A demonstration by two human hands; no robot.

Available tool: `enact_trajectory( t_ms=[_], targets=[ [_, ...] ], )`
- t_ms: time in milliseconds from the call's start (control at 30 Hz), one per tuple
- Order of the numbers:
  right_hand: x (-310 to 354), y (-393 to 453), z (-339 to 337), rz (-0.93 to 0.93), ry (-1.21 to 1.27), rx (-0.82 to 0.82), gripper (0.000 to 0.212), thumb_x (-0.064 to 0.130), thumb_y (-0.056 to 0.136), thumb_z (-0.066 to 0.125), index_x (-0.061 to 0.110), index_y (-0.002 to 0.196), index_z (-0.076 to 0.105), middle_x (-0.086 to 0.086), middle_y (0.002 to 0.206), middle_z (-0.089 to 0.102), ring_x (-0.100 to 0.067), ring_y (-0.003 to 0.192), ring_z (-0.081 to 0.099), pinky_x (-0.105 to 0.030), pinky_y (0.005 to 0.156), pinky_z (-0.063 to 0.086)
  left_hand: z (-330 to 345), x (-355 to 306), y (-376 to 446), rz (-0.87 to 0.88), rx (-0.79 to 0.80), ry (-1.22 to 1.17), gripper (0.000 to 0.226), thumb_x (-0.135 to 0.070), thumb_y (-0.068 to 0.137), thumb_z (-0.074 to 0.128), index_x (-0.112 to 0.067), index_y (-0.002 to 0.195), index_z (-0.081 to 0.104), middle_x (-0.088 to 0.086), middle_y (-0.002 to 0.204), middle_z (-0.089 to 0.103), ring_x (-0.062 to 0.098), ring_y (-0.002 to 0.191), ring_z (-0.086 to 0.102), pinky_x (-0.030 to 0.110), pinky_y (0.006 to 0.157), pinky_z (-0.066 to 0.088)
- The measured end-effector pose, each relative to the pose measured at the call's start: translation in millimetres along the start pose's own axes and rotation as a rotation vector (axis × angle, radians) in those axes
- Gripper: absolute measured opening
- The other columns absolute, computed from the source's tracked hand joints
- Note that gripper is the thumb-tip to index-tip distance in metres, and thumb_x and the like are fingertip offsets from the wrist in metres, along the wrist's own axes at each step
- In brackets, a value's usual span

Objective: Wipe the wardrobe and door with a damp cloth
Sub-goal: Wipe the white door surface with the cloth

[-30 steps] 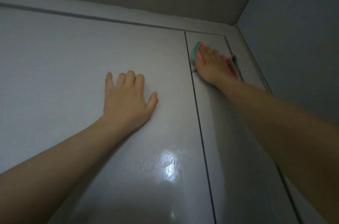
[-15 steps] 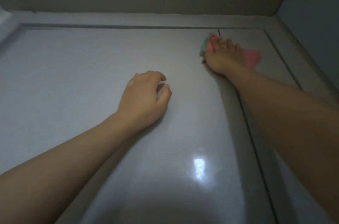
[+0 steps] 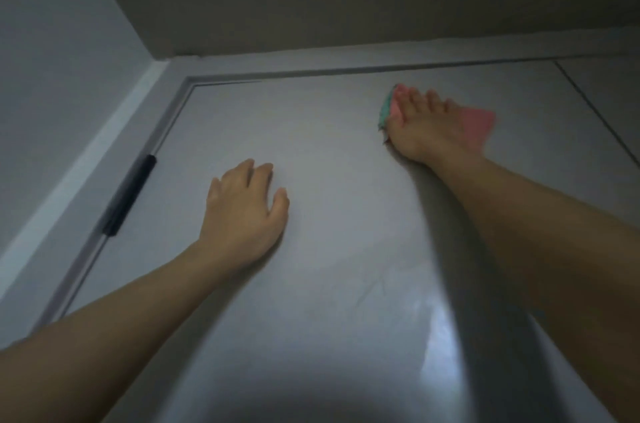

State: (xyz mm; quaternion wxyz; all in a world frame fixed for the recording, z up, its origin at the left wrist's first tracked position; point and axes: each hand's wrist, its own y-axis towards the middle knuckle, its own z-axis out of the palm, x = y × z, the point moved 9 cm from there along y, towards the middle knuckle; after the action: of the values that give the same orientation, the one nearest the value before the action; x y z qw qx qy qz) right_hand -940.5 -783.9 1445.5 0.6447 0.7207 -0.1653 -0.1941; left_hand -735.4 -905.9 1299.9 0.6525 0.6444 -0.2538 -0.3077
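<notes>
Flat-fingered, the right hand (image 3: pixel 420 126) presses the pink-green cloth (image 3: pixel 474 124), lying crosswise, onto the door (image 3: pixel 329 145); left hand (image 3: pixel 244 211) rests relaxed there.

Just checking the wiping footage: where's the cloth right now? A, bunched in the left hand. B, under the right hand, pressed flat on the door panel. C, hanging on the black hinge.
B: the right hand presses the pink and green cloth against the door panel.
</notes>
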Motion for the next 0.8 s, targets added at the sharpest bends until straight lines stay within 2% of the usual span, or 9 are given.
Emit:
enact_trajectory(
  t_ms=[133, 233, 300, 367, 433, 500, 567, 633, 800],
  targets=[
    [143, -56, 20, -0.439, -0.008, 0.020, 0.057, 0.043, 0.102, 0.014, 0.023, 0.154, 0.004, 0.002, 0.161, 0.003, -0.021, 0.148, 0.002, -0.039, 0.119, -0.001, -10, 37, 10, 0.024, -0.001, -0.030, 0.072, -0.049, 0.083, 0.022, -0.014, 0.144, 0.035, 0.012, 0.152, 0.030, 0.027, 0.140, 0.025, 0.042, 0.116, 0.016],
    [161, -97, 26, -0.622, 0.029, 0.067, 0.058, 0.049, 0.101, 0.019, 0.033, 0.153, -0.001, 0.011, 0.160, -0.003, -0.012, 0.147, -0.004, -0.034, 0.118, -0.008, -15, 54, 7, 0.051, -0.023, -0.054, 0.071, -0.047, 0.084, 0.023, -0.012, 0.144, 0.037, 0.013, 0.151, 0.032, 0.027, 0.139, 0.026, 0.039, 0.115, 0.016],
    [148, -75, 26, -0.559, 0.022, 0.092, 0.059, 0.051, 0.100, 0.020, 0.035, 0.153, 0.000, 0.011, 0.160, -0.002, -0.012, 0.147, -0.003, -0.034, 0.118, -0.007, -12, 72, 2, 0.042, -0.001, -0.058, 0.071, -0.048, 0.085, 0.021, -0.013, 0.145, 0.034, 0.013, 0.153, 0.028, 0.026, 0.141, 0.023, 0.039, 0.117, 0.013],
    [140, -37, 25, -0.381, 0.003, 0.105, 0.060, 0.051, 0.100, 0.019, 0.032, 0.153, 0.000, 0.007, 0.161, -0.001, -0.015, 0.148, -0.003, -0.035, 0.118, -0.006, -4, 93, -2, 0.024, 0.031, -0.043, 0.072, -0.050, 0.085, 0.019, -0.015, 0.147, 0.030, 0.012, 0.155, 0.023, 0.025, 0.143, 0.018, 0.042, 0.119, 0.008],
    [155, -22, 23, -0.286, -0.039, 0.051, 0.061, 0.050, 0.100, 0.017, 0.027, 0.154, 0.000, 0.004, 0.161, -0.001, -0.019, 0.148, -0.002, -0.039, 0.118, -0.004, -1, 106, -4, 0.040, 0.007, -0.044, 0.072, -0.053, 0.086, 0.017, -0.017, 0.147, 0.031, 0.011, 0.155, 0.025, 0.024, 0.143, 0.018, 0.045, 0.119, 0.004],
    [179, -44, 27, -0.386, -0.087, 0.047, 0.060, 0.051, 0.100, 0.014, 0.027, 0.154, 0.001, 0.003, 0.161, -0.001, -0.019, 0.148, -0.001, -0.038, 0.118, -0.003, -5, 111, -1, 0.091, -0.044, -0.073, 0.074, -0.055, 0.084, 0.014, -0.018, 0.143, 0.040, 0.008, 0.150, 0.034, 0.022, 0.140, 0.026, 0.045, 0.118, 0.004],
    [194, -91, 30, -0.611, -0.064, 0.035, 0.066, 0.059, 0.093, 0.007, 0.033, 0.152, 0.000, 0.010, 0.160, -0.001, -0.013, 0.147, 0.000, -0.034, 0.118, -0.004, -14, 118, 4, 0.125, -0.083, -0.094, 0.073, -0.054, 0.083, 0.014, -0.018, 0.136, 0.049, 0.005, 0.144, 0.045, 0.019, 0.135, 0.034, 0.044, 0.116, 0.008],
    [185, -99, 27, -0.666, -0.023, 0.054, 0.072, 0.067, 0.084, 0.003, 0.039, 0.151, 0.001, 0.015, 0.159, 0.001, -0.009, 0.146, 0.002, -0.031, 0.117, -0.004, -22, 132, 6, 0.135, -0.120, -0.096, 0.069, -0.051, 0.085, 0.017, -0.017, 0.132, 0.053, 0.005, 0.139, 0.049, 0.020, 0.133, 0.039, 0.044, 0.114, 0.013],
    [196, -17, 28, -0.298, -0.072, 0.028, 0.061, 0.053, 0.099, 0.015, 0.029, 0.154, 0.001, 0.004, 0.161, 0.001, -0.019, 0.148, 0.001, -0.039, 0.119, -0.001, -18, 158, 0, 0.158, -0.159, -0.035, 0.061, -0.042, 0.090, 0.026, -0.007, 0.131, 0.054, 0.012, 0.134, 0.053, 0.028, 0.127, 0.046, 0.046, 0.112, 0.024]
  ],
)
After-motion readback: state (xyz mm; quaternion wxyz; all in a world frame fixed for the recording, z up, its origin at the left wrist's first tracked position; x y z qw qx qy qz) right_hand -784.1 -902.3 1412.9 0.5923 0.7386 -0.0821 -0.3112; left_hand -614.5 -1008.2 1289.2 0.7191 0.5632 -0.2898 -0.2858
